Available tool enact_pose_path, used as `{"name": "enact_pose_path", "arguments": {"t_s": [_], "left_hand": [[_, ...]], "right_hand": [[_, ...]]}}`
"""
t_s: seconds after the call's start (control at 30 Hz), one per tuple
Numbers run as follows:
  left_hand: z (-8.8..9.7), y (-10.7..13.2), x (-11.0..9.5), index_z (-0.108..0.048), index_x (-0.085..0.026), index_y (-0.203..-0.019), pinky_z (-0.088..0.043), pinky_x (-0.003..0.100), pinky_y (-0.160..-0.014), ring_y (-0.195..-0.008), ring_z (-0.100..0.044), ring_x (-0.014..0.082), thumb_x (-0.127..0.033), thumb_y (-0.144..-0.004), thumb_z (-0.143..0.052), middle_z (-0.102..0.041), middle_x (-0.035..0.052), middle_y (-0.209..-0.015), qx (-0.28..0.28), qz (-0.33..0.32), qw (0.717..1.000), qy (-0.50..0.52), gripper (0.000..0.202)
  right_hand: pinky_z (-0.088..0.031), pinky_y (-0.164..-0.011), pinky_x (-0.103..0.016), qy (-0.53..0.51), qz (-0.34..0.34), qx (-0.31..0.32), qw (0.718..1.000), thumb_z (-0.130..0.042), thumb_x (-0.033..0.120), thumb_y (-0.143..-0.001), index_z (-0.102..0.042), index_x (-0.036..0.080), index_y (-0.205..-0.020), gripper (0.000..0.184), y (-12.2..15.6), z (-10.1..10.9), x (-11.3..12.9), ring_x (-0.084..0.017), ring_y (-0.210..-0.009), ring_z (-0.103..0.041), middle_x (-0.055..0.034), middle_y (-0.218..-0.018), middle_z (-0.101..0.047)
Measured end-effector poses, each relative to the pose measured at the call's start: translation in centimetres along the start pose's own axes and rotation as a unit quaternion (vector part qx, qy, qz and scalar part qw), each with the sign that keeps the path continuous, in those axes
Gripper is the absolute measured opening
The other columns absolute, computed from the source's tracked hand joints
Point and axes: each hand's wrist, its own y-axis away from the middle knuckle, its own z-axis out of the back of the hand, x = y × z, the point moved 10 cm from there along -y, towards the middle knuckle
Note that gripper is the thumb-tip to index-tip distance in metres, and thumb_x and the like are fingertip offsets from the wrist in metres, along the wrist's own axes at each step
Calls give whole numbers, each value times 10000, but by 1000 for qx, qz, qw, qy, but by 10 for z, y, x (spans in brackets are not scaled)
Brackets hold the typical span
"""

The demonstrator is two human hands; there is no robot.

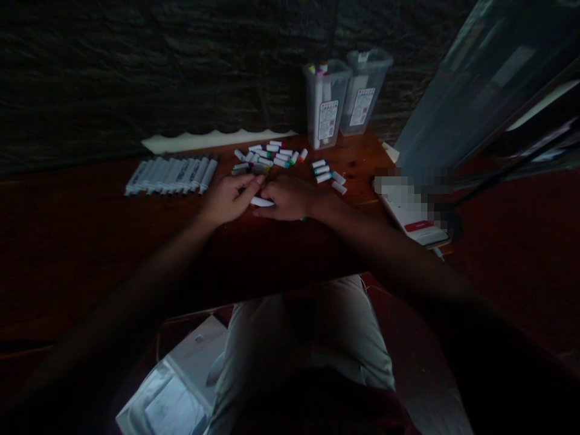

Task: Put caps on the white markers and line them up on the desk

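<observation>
Head view: white pen (263,202) between the hands, right hand (290,198) with fingers curled round it, left hand (229,199) pinched, its hold unclear, caps (281,163) beyond the fingertips; steady, in-line pressure probably serves best.

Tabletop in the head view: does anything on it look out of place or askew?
Yes: the central short white pieces lie jumbled at odd angles, untidy against the neat row of grey markers to their left. No spill is evident.
</observation>
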Motion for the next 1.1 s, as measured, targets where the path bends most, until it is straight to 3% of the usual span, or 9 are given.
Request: {"name": "enact_pose_path", "arguments": {"t_s": [0.2, 0.47, 1.1], "left_hand": [[1, -2, 11, -697, -163, -896, -478, 261, -727, -737, -626, 144, -443, -984, -350, -709, 35, -818, -6, 32, 999, 42, 455], [-9, -3, 16, -709, -175, -872, -475, 267, -725, -733, -619, 153, -466, -978, -358, -680, 21, -748, 18, 26, 999, 42, 468], [-8, -5, 10, -674, -155, -847, -435, 239, -666, -685, -558, 134, -451, -980, -360, -629, 15, -705, 26, 14, 999, 39, 451]], "right_hand": [[-374, -735, -303, 10, -10, 14, 1000, -543, 430, -917, -721, 106, -958, 372, 0, -2, -1, -178, -811, -611, -111, -903, -700], [-367, -732, -293, 15, -20, 20, 999, -552, 420, -916, -715, 102, -986, 364, 1, 0, 1, -172, -821, -612, -106, -932, -703], [-392, -788, -322, 18, -22, 13, 1000, -556, 415, -915, -703, 103, -973, 350, 1, -1, -1, -200, -869, -606, -100, -887, -686]]}}
